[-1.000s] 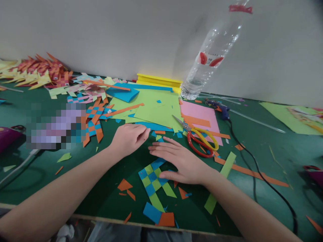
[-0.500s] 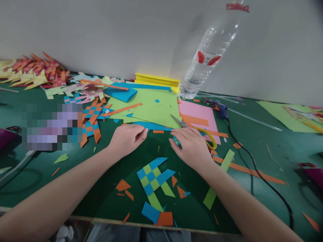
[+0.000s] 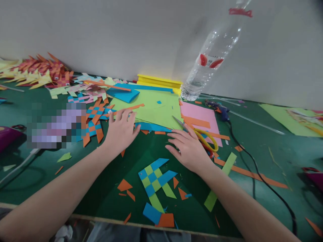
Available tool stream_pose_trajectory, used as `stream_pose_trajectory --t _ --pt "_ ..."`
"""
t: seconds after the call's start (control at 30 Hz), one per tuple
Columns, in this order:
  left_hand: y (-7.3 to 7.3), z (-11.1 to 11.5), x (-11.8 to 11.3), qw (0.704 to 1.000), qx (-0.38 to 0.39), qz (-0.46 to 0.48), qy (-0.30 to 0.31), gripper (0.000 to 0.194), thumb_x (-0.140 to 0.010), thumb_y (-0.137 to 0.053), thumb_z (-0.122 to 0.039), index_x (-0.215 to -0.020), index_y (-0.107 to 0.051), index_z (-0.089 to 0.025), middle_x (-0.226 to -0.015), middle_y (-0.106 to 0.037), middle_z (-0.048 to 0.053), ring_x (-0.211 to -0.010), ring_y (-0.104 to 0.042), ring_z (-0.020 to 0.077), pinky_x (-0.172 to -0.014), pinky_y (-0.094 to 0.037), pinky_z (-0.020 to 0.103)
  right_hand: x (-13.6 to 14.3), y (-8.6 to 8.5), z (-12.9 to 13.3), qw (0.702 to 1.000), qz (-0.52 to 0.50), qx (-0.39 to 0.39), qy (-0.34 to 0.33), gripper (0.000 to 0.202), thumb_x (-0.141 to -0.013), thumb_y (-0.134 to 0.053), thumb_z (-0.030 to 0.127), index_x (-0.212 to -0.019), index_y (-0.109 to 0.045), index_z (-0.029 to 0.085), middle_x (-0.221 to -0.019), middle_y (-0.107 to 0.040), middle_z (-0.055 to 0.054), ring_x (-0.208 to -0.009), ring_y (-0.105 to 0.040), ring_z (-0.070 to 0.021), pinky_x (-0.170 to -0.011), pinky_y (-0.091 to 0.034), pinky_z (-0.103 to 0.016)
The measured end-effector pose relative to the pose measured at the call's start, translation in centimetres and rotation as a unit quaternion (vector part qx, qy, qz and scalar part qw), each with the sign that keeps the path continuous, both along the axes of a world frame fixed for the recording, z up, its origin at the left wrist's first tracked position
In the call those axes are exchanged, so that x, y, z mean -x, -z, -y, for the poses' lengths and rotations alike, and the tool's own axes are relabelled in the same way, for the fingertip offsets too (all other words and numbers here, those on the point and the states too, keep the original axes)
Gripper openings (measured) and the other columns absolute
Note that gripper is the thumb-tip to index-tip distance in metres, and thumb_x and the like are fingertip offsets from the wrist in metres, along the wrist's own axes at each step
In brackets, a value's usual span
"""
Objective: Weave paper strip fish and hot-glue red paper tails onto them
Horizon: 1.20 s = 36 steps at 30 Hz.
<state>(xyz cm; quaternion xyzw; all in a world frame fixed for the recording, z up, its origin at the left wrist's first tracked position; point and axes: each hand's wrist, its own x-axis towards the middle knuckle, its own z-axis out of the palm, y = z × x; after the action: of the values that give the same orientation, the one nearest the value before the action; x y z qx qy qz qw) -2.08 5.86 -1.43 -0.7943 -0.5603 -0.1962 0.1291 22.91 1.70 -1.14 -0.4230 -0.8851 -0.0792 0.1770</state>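
Observation:
With fingers spread, my left hand [image 3: 120, 129] is at the near left edge of the green paper sheets [image 3: 156, 107], holding nothing. My right hand [image 3: 188, 146] lies open beside the scissors [image 3: 205, 136], whose yellow handle and pointed blade show past the fingers; I cannot tell if it touches them. Between my forearms a woven blue-and-green paper fish [image 3: 153, 178] lies flat on the table. Orange scraps [image 3: 124, 185] surround it, and a blue piece [image 3: 151, 213] and an orange piece [image 3: 166, 220] lie below it. Woven orange-and-blue fish [image 3: 94, 117] are left of my left hand.
A tilted plastic bottle [image 3: 209, 64] stands at the back by the wall. A glue gun [image 3: 223, 112] with a black cord lies right of the pink sheet [image 3: 202, 112]. Piled red and yellow paper fish [image 3: 37, 72] fill the back left. A green strip [image 3: 220, 181] lies under my right forearm.
My left hand has gone from curled to spread and moved left and away from me. My right hand has shifted slightly nearer me, showing more of the scissors' handles. The fish stays in place.

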Motion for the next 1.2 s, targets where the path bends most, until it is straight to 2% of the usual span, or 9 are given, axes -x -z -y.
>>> stream_pose_trajectory --t 0.13,0.3,0.4,0.5,0.67,0.83,0.9,1.0,1.2 --pt "0.3 -1.3 1.6 0.994 0.020 0.026 -0.105 0.046 -0.095 -0.037 -0.039 -0.131 -0.046 -0.011 -0.137 -0.047 0.021 -0.132 -0.034 0.0413 -0.100 -0.026 0.073 0.1 -0.1 0.0 0.999 -0.010 0.035 0.004 0.033 -0.096 -0.043 0.038 -0.093 -0.070 0.017 -0.107 -0.071 -0.006 -0.109 -0.062 -0.0223 -0.116 -0.021 -0.056" --pt "0.7 -2.5 3.1 0.983 0.052 0.047 -0.167 0.051 -0.094 -0.038 -0.044 -0.132 -0.045 -0.011 -0.137 -0.045 0.023 -0.129 -0.037 0.0431 -0.092 -0.037 0.073 0.1 0.1 -0.1 0.997 -0.027 0.075 0.001 0.031 -0.096 -0.043 0.037 -0.100 -0.066 0.017 -0.109 -0.070 -0.006 -0.107 -0.062 -0.0216 -0.114 -0.024 -0.057" --pt "0.6 -2.5 3.0 0.984 0.071 0.039 -0.162 0.053 -0.094 -0.038 -0.046 -0.134 -0.044 -0.010 -0.138 -0.045 0.022 -0.127 -0.040 0.0415 -0.087 -0.046 0.065 0.1 0.2 -0.1 0.996 -0.031 0.083 0.001 0.029 -0.096 -0.044 0.037 -0.100 -0.066 0.019 -0.110 -0.070 -0.006 -0.107 -0.062 -0.0220 -0.113 -0.026 -0.057" --pt "0.2 -1.9 2.3 0.987 0.080 0.018 -0.136 0.052 -0.095 -0.037 -0.045 -0.134 -0.043 -0.011 -0.139 -0.045 0.021 -0.129 -0.039 0.0393 -0.087 -0.049 0.059 0.1 0.1 -0.1 0.996 -0.034 0.084 0.000 0.029 -0.096 -0.044 0.037 -0.100 -0.066 0.019 -0.110 -0.070 -0.006 -0.107 -0.061 -0.0223 -0.112 -0.027 -0.058" --pt "0.1 -1.0 1.1 0.994 0.082 0.009 -0.068 0.052 -0.096 -0.036 -0.044 -0.135 -0.041 -0.009 -0.138 -0.045 0.020 -0.131 -0.038 0.0360 -0.094 -0.047 0.051 0.2 0.1 0.0 0.996 -0.029 0.089 0.004 0.029 -0.096 -0.044 0.038 -0.101 -0.065 0.018 -0.111 -0.069 -0.007 -0.109 -0.061 -0.0225 -0.112 -0.026 -0.057" --pt "0.4 -0.3 0.3 0.997 0.078 -0.010 -0.016 0.051 -0.097 -0.034 -0.044 -0.135 -0.041 -0.010 -0.140 -0.044 0.018 -0.130 -0.040 0.0345 -0.098 -0.044 0.049 0.2 0.1 0.0 0.995 -0.024 0.094 0.008 0.030 -0.096 -0.044 0.038 -0.102 -0.064 0.018 -0.112 -0.069 -0.007 -0.109 -0.060 -0.0222 -0.113 -0.025 -0.056" --pt "0.1 -0.4 0.6 0.997 0.069 -0.014 -0.028 0.050 -0.098 -0.033 -0.044 -0.135 -0.042 -0.012 -0.140 -0.045 0.017 -0.129 -0.041 0.0342 -0.101 -0.040 0.053 0.2 0.1 0.0 0.995 -0.024 0.093 0.008 0.029 -0.096 -0.044 0.038 -0.102 -0.064 0.018 -0.112 -0.068 -0.007 -0.110 -0.060 -0.0221 -0.113 -0.025 -0.056" --pt "-0.3 -1.1 1.8 0.994 0.056 -0.015 -0.090 0.048 -0.097 -0.034 -0.043 -0.133 -0.044 -0.013 -0.138 -0.046 0.018 -0.130 -0.039 0.0366 -0.101 -0.035 0.062 0.1 0.2 0.0 0.996 -0.022 0.091 0.007 0.030 -0.096 -0.044 0.038 -0.103 -0.064 0.017 -0.112 -0.068 -0.007 -0.110 -0.060 -0.0224 -0.113 -0.026 -0.056" --pt "-0.4 -2.8 4.6 0.981 0.080 0.004 -0.177 0.048 -0.093 -0.035 -0.039 -0.131 -0.046 -0.012 -0.137 -0.046 0.020 -0.124 -0.043 0.0403 -0.088 -0.047 0.055 0.1 0.2 0.1 0.996 -0.022 0.085 0.009 0.030 -0.096 -0.044 0.039 -0.104 -0.065 0.018 -0.112 -0.068 -0.007 -0.110 -0.060 -0.0223 -0.112 -0.028 -0.056"
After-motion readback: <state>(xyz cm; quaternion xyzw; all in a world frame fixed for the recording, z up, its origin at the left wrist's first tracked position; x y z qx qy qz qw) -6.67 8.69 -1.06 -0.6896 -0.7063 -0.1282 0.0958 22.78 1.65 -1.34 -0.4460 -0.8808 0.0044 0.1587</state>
